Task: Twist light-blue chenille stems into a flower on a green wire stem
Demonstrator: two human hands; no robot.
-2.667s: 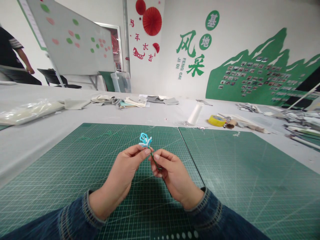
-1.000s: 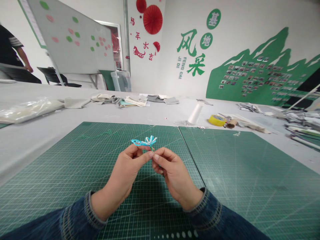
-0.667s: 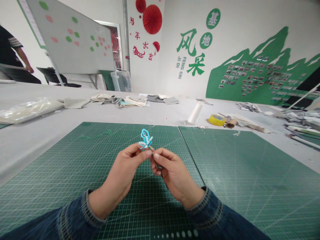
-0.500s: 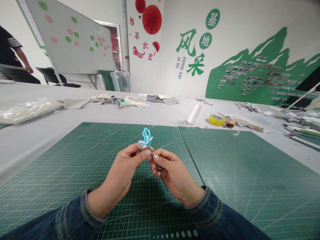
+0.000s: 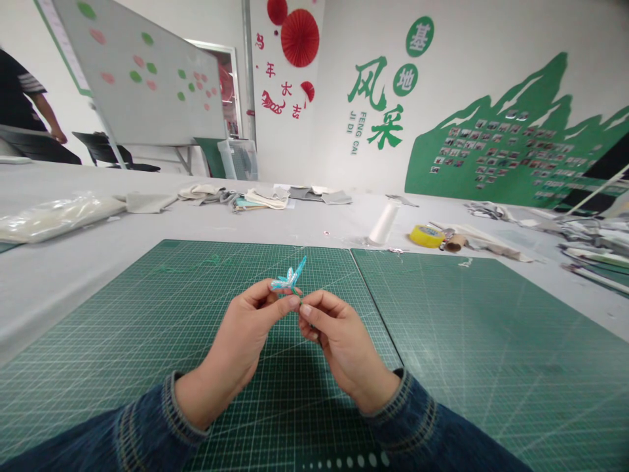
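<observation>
A small blue craft flower with white bead-like rows on its petals is held up between my two hands, above the green cutting mat. Its blue upper piece now shows edge-on, slanting up to the right. My left hand pinches just under the petals with thumb and forefinger. Beside it, the fingertips of my right hand close on the thin green stem. The lower stem is mostly hidden behind my right fingers.
A second green mat adjoins on the right. Behind the mats lie a white thread cone, yellow tape roll, cardboard tube, fabric scraps and a plastic-wrapped bundle. A person is at the far left.
The flower has turned about its stem, so its curled blue upper piece went from face-on to edge-on. My hands stay nearly in place, still pinching it.
</observation>
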